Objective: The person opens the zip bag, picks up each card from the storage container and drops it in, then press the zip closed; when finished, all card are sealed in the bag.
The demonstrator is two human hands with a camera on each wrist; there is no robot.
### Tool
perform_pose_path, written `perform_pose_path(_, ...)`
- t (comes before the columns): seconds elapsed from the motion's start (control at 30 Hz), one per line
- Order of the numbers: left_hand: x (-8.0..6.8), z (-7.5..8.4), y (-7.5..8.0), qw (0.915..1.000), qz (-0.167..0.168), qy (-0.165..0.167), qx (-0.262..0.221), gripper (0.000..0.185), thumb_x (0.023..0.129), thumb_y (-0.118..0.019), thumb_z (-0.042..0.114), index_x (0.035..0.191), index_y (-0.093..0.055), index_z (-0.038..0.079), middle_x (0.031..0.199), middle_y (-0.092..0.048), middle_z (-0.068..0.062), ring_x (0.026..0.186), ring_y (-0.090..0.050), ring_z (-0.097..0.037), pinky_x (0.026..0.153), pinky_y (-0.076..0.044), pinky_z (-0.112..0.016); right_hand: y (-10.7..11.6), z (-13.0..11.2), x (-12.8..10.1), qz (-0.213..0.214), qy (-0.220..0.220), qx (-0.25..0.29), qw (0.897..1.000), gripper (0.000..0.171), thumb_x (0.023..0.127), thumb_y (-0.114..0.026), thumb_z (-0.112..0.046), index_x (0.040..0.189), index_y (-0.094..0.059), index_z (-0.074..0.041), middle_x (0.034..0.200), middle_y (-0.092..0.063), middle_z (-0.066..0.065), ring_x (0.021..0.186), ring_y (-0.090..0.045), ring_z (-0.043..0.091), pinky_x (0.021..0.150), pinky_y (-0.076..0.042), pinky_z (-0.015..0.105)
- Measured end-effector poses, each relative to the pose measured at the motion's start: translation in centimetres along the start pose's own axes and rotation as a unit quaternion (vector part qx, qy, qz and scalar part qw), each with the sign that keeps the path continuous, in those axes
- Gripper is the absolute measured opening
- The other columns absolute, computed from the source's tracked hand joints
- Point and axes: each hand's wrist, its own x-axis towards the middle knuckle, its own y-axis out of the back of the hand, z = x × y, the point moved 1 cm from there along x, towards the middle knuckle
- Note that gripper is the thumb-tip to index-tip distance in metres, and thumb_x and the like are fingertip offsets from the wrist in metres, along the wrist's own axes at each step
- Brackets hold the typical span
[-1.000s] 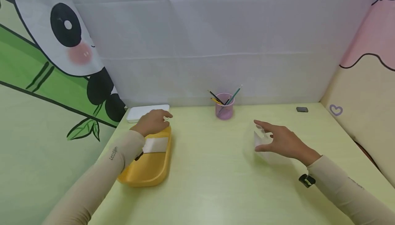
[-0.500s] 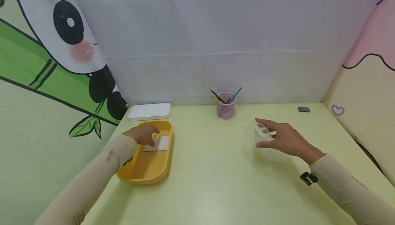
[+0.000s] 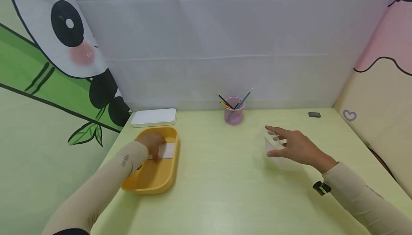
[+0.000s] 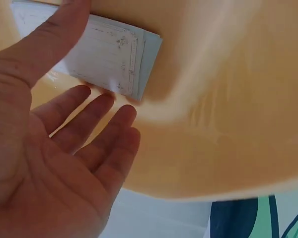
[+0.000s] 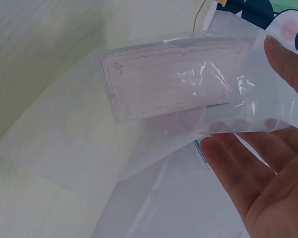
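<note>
My left hand point(image 3: 152, 143) reaches into the yellow tray point(image 3: 146, 179). In the left wrist view a small stack of pale printed cards point(image 4: 107, 57) lies in the tray. My thumb passes over the stack, and the spread fingertips point(image 4: 125, 115) are at its edge; contact is unclear. Across the table, my right hand point(image 3: 297, 147) holds a clear plastic bag point(image 5: 64, 124) by its mouth, spread between thumb and fingers. A card with an ornate printed border point(image 5: 169, 82) shows inside the bag.
A pink pencil cup point(image 3: 234, 116) with several pencils stands at the table's back. Behind the tray lies a flat white case point(image 3: 153, 117). One small dark object point(image 3: 314, 114) sits at the back right. A white sheet point(image 3: 206, 49) hangs behind the table.
My left hand has come down from above the tray's far rim, drawn back over the tray, then lowered over the cards. My right hand stays nearly still with the bag.
</note>
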Motion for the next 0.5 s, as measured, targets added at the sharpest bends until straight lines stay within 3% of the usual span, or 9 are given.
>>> perform_pose_path(0.23,0.02,0.71,-0.06,0.9996,0.009,-0.014,0.022,0.065,0.067,-0.093,0.014,0.125,-0.065,0.005,0.116,-0.063,-0.009,0.098,-0.056,-0.026,0.099,-0.044,-0.049,-0.01,-0.12,0.07,0.0,0.004,0.006,1.0,0.092,0.078,-0.08,-0.056,0.155,-0.041,-0.026,0.14,-0.058,0.012,0.115,-0.061,0.035,0.088,-0.052,0.051)
perform_pose_path(0.5,-0.09,0.85,0.22,0.9996,-0.006,-0.021,0.02,0.051,0.069,-0.091,0.014,0.113,-0.066,0.006,0.098,-0.061,-0.003,0.087,-0.053,-0.024,0.089,-0.048,-0.044,-0.28,0.21,0.26,0.0,0.009,0.005,1.0,0.091,0.078,-0.081,-0.057,0.155,-0.041,-0.027,0.141,-0.057,0.01,0.116,-0.061,0.031,0.089,-0.052,0.05)
